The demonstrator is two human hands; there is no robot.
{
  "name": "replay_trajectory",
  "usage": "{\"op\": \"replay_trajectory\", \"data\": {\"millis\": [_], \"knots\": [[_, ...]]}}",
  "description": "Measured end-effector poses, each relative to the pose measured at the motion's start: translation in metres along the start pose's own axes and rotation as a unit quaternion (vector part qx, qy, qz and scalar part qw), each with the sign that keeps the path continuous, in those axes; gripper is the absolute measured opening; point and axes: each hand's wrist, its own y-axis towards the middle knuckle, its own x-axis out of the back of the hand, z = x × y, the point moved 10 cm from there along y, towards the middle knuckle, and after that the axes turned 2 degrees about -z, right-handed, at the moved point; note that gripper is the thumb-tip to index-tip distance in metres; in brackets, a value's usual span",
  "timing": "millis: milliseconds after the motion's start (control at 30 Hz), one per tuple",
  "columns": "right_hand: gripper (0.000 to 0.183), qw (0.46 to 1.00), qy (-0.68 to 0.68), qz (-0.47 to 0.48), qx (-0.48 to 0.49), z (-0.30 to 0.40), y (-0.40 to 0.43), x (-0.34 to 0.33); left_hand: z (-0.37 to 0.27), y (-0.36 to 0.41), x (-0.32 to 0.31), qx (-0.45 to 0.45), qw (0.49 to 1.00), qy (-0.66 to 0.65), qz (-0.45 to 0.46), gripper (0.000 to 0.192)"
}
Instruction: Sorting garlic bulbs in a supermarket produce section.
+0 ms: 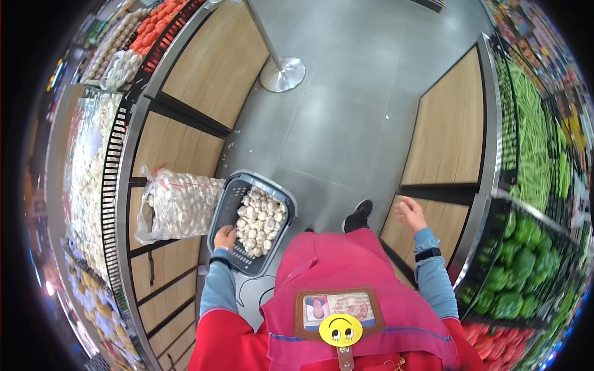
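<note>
A dark grey plastic shopping basket (286,192) stands low on my left, partly filled with garlic bulbs (260,221). My left hand (225,238) reaches over its left side, fingers bent at the edge of the garlic. Whether those fingers grip a bulb or the basket cannot be made out. Right beside the basket, a clear plastic bag (185,204) bulges with pale bulbs that look like garlic. My right hand (410,213) hangs in the air by the wooden panel on the right, fingers loosely bent, with nothing visible in it.
Wood-panelled produce stands flank the aisle, with garlic (90,176) and tomatoes (153,28) on the left. Green beans (526,139) and green peppers (522,269) fill the right side. Ahead stands a metal post base (283,76). A dark cord (253,279) lies below the basket.
</note>
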Motion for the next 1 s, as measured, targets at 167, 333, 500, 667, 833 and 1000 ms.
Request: {"op": "replay_trajectory", "data": {"millis": [167, 333, 500, 667, 833, 1000], "knots": [[0.034, 0.995, -0.08, 0.057, -0.016, 0.061, 0.111, 0.005, 0.041, -0.114, -0.069, 0.12, 0.96, 0.138, 0.211, 0.019], [0.035, 0.988, -0.133, 0.067, -0.043, 0.079, 0.193, 0.012, 0.043, -0.216, -0.137, 0.096, 0.941, 0.1, 0.309, 0.025], [0.034, 0.963, -0.259, 0.021, -0.075, 0.066, 0.278, 0.029, -0.003, -0.207, -0.195, -0.216, 0.858, 0.244, 0.398, 0.038], [0.037, 0.948, -0.265, -0.042, -0.174, 0.062, 0.309, 0.065, -0.051, -0.05, -0.118, 0.342, 0.918, -0.162, 0.116, 0.023], [0.04, 0.937, -0.306, -0.127, -0.113, 0.097, 0.405, 0.108, -0.113, 0.022, -0.048, 0.297, 0.937, -0.107, 0.147, 0.027], [0.037, 0.93, -0.329, -0.139, -0.091, 0.084, 0.509, 0.097, -0.082, -0.034, 0.025, 0.467, 0.877, 0.011, 0.112, 0.023]]}}
